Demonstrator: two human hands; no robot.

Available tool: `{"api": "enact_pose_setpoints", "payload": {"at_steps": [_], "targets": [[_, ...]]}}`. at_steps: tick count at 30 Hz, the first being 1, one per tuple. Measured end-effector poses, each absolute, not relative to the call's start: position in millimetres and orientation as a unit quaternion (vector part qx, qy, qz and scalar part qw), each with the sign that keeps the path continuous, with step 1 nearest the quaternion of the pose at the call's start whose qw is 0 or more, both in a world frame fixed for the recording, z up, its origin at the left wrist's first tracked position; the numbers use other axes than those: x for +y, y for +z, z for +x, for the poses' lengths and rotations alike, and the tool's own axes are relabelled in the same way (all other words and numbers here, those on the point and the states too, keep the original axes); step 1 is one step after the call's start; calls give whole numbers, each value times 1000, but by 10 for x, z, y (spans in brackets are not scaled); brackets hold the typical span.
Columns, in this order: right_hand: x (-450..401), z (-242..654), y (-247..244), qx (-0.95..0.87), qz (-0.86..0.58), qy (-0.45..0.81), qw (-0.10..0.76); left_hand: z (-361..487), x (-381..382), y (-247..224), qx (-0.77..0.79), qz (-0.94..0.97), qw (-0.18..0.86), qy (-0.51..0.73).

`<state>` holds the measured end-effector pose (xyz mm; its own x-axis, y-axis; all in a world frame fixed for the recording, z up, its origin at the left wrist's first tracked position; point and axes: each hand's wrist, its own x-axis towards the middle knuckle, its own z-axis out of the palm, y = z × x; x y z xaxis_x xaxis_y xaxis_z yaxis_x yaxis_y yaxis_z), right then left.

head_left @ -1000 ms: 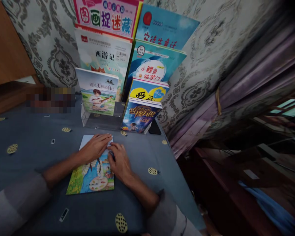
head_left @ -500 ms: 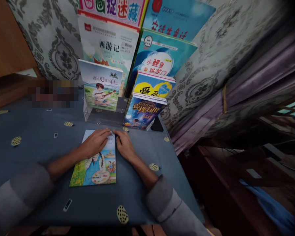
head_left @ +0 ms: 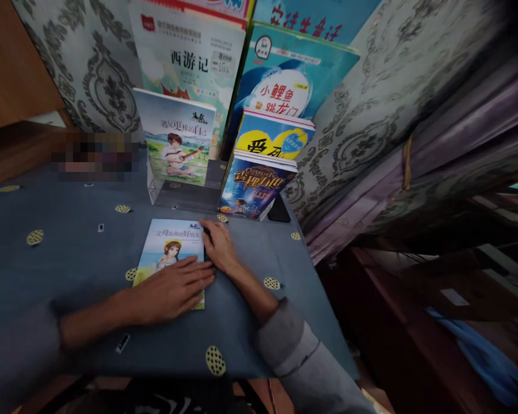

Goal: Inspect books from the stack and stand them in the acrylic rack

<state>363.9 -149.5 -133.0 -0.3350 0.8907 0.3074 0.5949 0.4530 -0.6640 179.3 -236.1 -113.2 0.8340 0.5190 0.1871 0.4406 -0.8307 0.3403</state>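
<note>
A thin picture-covered book (head_left: pixel 162 244) lies face up on the table, with a girl in a yellow hat on its cover. Across its lower half rests my left hand (head_left: pixel 172 290), flat, fingers stretched to the right past the book's right edge. My palm and fingers hide much of the lower cover. At the upper right corner of the book is my right hand (head_left: pixel 220 246), its fingers bent and closed against the corner and side edge. The right fingertips are partly hidden.
Behind the book stands a clear book rack (head_left: pixel 181 198) with several upright books, including a blue one (head_left: pixel 256 187) at front right. A dark phone-like object (head_left: pixel 279 210) lies beside it. The patterned blue tablecloth (head_left: pixel 77 270) covers the table; a purple curtain (head_left: pixel 362 190) hangs right.
My left hand has slid down from the top of the book to its lower half, uncovering the title and the girl's head. My right hand stays at the upper right corner.
</note>
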Motion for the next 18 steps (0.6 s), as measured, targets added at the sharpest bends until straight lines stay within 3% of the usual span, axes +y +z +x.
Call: {"api": "enact_pose_setpoints", "payload": {"at_steps": [10, 18], "targets": [[-1585, 3624, -1277, -817, -456, 183, 302, 1791, -2597, -1013, 222, 966, 122, 53], [-1613, 3624, -1274, -834, -451, 167, 270, 1763, -2600, -977, 222, 960, 140, 91]]}}
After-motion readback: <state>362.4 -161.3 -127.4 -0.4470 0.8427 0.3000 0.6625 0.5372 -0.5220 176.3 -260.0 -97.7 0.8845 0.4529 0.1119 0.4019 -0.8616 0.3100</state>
